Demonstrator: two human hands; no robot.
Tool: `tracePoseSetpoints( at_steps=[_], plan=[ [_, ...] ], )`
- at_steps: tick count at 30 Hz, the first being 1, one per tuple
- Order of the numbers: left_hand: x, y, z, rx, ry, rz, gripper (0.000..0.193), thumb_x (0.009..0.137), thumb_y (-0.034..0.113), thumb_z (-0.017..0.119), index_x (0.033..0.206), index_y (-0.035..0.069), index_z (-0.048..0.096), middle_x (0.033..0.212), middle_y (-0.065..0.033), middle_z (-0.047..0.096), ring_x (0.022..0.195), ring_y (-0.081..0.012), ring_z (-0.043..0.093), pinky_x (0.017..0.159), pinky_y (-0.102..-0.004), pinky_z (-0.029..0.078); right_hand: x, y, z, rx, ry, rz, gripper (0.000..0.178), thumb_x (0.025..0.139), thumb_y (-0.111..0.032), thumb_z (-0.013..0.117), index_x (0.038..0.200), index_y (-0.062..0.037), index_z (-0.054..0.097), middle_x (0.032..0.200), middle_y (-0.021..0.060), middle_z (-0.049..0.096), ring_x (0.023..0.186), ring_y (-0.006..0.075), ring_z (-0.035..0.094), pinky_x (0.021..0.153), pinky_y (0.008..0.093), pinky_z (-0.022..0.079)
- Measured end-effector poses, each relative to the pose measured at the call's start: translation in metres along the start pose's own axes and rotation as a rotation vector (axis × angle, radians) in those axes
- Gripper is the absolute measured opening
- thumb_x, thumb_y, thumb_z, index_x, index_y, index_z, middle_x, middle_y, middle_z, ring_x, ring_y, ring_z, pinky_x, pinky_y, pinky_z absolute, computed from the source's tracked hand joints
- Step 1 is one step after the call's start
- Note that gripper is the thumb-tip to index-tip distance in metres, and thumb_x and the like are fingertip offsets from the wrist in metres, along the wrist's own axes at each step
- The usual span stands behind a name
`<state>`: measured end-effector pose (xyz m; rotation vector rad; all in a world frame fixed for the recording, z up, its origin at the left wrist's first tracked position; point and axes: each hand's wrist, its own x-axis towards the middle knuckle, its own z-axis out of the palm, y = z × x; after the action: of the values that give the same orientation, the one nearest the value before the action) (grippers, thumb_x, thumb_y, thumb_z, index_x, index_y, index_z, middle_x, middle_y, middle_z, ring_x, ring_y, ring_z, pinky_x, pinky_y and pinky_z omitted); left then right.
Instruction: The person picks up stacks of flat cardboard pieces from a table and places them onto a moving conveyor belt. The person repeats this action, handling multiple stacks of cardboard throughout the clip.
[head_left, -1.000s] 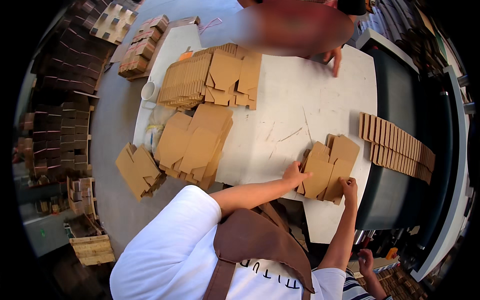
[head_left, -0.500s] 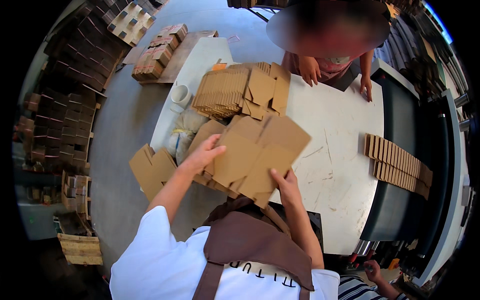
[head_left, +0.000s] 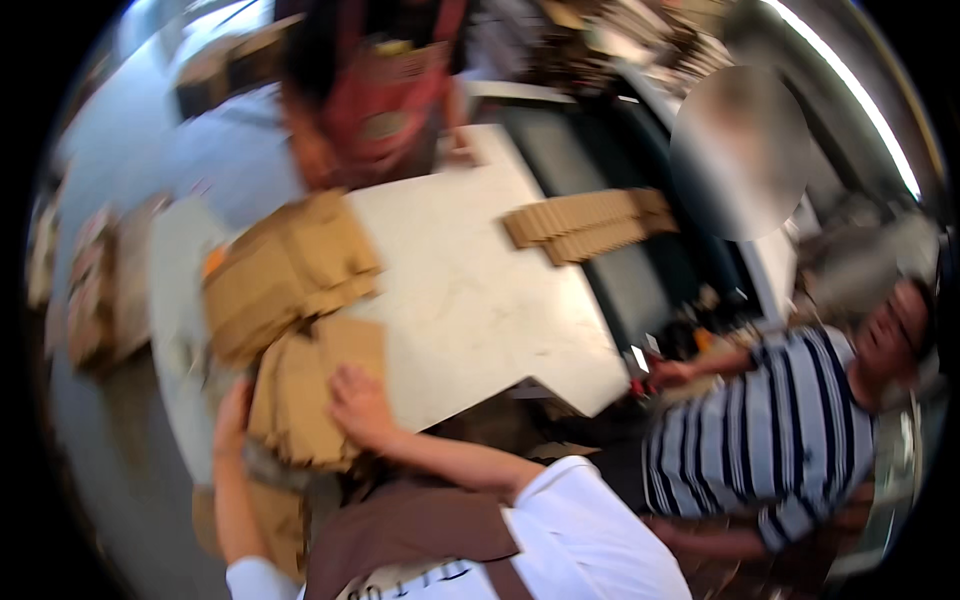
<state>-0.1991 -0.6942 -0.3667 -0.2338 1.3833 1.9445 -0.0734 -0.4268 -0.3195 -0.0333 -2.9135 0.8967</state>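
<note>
Flattened brown cardboard boxes (head_left: 300, 375) lie in a fanned stack in front of me, between my two hands. My left hand (head_left: 232, 412) grips the stack's left edge, its fingers partly hidden by the cardboard and blurred. Across the near right part of the stack, my right hand (head_left: 360, 405) is closed with bent fingers against the top sheets. Just beyond, and touching it, a taller pile of flattened cardboard boxes (head_left: 290, 270) rests on the white table (head_left: 450, 290).
Across the table stands a person in a red apron (head_left: 390, 110). A row of cardboard pieces (head_left: 590, 225) lies on the dark conveyor belt (head_left: 640, 290) at the right. A person in a striped shirt (head_left: 760, 425) is at my right. More cardboard (head_left: 265, 520) sits low by my left forearm.
The view has swung right, bringing the striped-shirt person into sight. My hands have brought the held cardboard down beside the taller pile, and my right hand has moved onto its top.
</note>
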Motion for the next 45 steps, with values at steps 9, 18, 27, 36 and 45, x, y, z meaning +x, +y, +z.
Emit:
tracePoseSetpoints(
  at_steps=[9,18,27,36,45],
  plan=[
    [0.013,0.018,0.148,0.641,0.004,0.112,0.053,0.096,0.044,0.041,0.119,0.0,0.057,0.114,-0.0172,0.063,0.105,-0.0264,0.059,0.091,-0.0387,0.044,-0.013,0.007,-0.025,-0.021,-0.096,0.102,0.063,0.089,-0.04,0.047,0.14,-0.0053,0.034,0.147,0.0195,0.028,0.135,0.0355,0.027,0.106,0.0483,0.025],
    [-0.014,-0.059,0.326,0.793,-0.539,-0.06,0.055,0.095,0.047,0.041,0.12,0.001,0.057,0.114,-0.0166,0.063,0.106,-0.0256,0.059,0.092,-0.0392,0.045,-0.017,0.018,-0.017,0.119,-0.021,0.1,0.061,0.09,-0.038,0.046,0.14,-0.0052,0.032,0.147,0.0208,0.025,0.135,0.0371,0.025,0.108,0.05,0.021],
    [0.062,0.024,0.195,0.396,-0.14,-0.262,0.056,0.095,0.05,0.042,0.121,0.002,0.056,0.115,-0.016,0.063,0.107,-0.0249,0.059,0.092,-0.0398,0.045,-0.021,0.038,-0.009,0.131,0.091,0.017,0.056,0.086,-0.035,0.052,0.132,-0.0043,0.044,0.142,0.02,0.035,0.131,0.0361,0.033,0.105,0.0506,0.028],
    [0.042,0.031,0.107,0.107,-0.056,-0.703,0.058,0.094,0.053,0.042,0.122,0.004,0.056,0.116,-0.0155,0.062,0.108,-0.0242,0.058,0.093,-0.0403,0.045,-0.033,0.048,-0.019,0.211,0.281,-0.029,0.048,0.082,-0.024,0.06,0.123,-0.0007,0.052,0.133,0.0204,0.045,0.125,0.0376,0.039,0.104,0.0473,0.03],
    [-0.029,0.011,0.148,0.025,-0.291,-0.364,0.073,0.087,0.066,0.046,0.132,0.008,0.047,0.128,-0.007,0.055,0.113,-0.0187,0.055,0.095,-0.0361,0.045,-0.062,0.096,-0.062,0.421,0.104,-0.048,0.054,0.096,-0.034,0.041,0.139,-0.0018,0.034,0.148,0.0206,0.027,0.136,0.0367,0.027,0.11,0.0409,0.026]
  ],
)
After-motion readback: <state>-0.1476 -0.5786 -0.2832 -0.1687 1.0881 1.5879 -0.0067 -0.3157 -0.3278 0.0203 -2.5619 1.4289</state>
